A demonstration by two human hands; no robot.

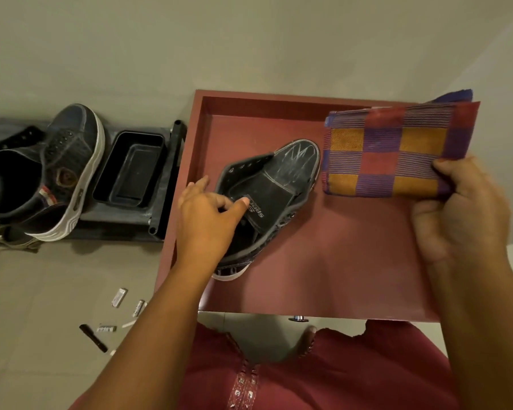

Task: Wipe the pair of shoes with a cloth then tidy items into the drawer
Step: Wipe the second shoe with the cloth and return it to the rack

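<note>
A maroon drawer (338,276) lies open in front of me. One dark shoe (282,176) with a white sole rests inside it at the left, toe pointing away. My left hand (205,220) is at the shoe's opening, thumb on its tongue and fingers curled at the collar. My right hand (459,208) grips the near edge of a folded checked cloth (394,152) in purple, orange and red, held over the drawer's far right corner. The second dark shoe (62,173) sits outside the drawer on a low dark rack to the left.
A black rectangular tray (131,170) sits on the dark rack (160,202) between the outer shoe and the drawer. Several small items, including batteries (138,307) and a black marker (93,338), lie scattered on the tiled floor at lower left.
</note>
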